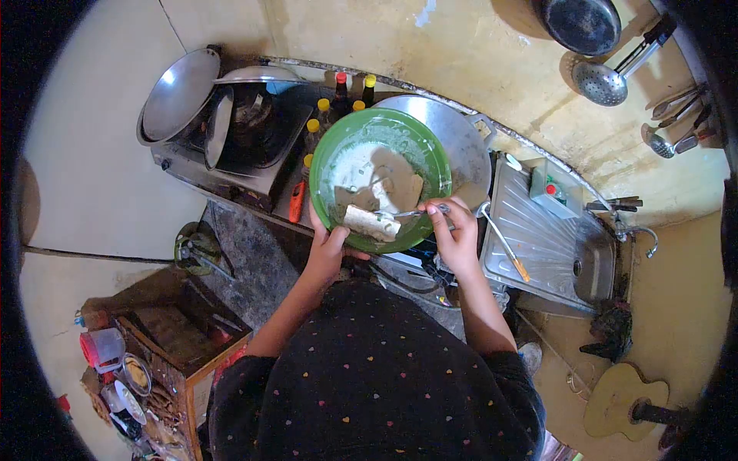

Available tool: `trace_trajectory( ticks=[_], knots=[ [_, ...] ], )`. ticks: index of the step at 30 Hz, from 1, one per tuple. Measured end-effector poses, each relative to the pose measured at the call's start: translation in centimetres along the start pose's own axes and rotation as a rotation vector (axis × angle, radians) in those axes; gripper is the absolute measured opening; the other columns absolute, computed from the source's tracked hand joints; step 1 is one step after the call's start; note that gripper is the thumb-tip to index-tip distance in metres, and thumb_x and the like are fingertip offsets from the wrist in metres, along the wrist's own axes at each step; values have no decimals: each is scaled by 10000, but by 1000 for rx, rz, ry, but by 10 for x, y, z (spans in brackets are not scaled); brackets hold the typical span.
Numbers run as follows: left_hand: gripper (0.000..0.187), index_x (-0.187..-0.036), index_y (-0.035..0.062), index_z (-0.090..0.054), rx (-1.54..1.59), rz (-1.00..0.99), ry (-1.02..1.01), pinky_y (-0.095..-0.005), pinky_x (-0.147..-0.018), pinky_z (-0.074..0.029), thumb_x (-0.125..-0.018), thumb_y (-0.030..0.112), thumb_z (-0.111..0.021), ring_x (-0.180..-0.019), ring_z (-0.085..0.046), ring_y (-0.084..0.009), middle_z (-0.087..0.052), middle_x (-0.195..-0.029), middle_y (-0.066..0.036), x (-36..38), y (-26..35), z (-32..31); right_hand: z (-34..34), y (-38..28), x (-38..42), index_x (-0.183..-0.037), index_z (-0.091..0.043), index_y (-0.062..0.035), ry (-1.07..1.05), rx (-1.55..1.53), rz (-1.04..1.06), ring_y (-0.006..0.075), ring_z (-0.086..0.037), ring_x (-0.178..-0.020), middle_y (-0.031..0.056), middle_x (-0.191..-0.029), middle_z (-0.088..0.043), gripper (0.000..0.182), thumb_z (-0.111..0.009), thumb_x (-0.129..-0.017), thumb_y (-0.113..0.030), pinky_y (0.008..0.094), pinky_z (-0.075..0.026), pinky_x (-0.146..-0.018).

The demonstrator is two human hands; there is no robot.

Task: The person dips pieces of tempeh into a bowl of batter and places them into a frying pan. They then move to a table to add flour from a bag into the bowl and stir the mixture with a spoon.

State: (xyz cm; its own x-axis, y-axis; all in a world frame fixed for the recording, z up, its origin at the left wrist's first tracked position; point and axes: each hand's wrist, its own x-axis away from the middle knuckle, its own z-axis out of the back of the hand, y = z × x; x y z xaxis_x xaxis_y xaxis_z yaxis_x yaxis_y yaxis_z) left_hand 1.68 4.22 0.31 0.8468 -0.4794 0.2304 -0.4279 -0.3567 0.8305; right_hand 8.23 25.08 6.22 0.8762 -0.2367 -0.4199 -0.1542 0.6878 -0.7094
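Note:
A green plastic bowl (430, 146) is held up in front of me, with white batter (361, 163) spread over its bottom and smeared up its wall. My left hand (329, 247) grips the near left part of the rim, thumb at the edge and fingers underneath. Pinched in my right hand (455, 234) is a metal spoon (410, 213) that reaches into the bowl. Its tip is at a pale, flat rectangular slice (372, 223) coated with batter. Another pale slice (409, 192) lies farther right in the batter.
Left of the bowl is a gas stove (261, 165) with lids and an orange lighter (297, 201) nearby. Bottles (340, 92) stand behind it. To the right are a large metal pan (461, 146), a ladle (503, 242) and a steel sink (596, 265).

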Motion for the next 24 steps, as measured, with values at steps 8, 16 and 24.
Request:
trace_trajectory(
  ticks=[8, 16, 24],
  knots=[
    [803, -1398, 285, 89, -4, 11, 19, -376, -536, -574, -803, 102, -418, -959, -563, -332, -381, -1254, -175, -2, -1, 0, -22, 29, 7, -868, -642, 12, 191, -387, -482, 107, -598, -682, 82, -762, -660, 206, -515, -915, -144, 234, -436, -645],
    [741, -1389, 259, 12, 24, -31, 55, -351, -541, -563, -799, 118, -414, -962, -561, -329, -372, -1261, -173, -9, 1, 6, -14, 42, -6, -865, -636, 5, 257, -542, -589, 88, -589, -664, 73, -728, -660, 221, -488, -921, -150, 216, -350, -551],
    [736, -1389, 255, 23, 70, -60, 158, -358, -555, -579, -815, 77, -400, -938, -581, -333, -368, -1278, -181, -23, 10, 8, -5, 45, -33, -840, -624, -15, 313, -632, -675, 90, -552, -643, 89, -776, -664, 184, -533, -904, -162, 216, -356, -573]
  ],
)
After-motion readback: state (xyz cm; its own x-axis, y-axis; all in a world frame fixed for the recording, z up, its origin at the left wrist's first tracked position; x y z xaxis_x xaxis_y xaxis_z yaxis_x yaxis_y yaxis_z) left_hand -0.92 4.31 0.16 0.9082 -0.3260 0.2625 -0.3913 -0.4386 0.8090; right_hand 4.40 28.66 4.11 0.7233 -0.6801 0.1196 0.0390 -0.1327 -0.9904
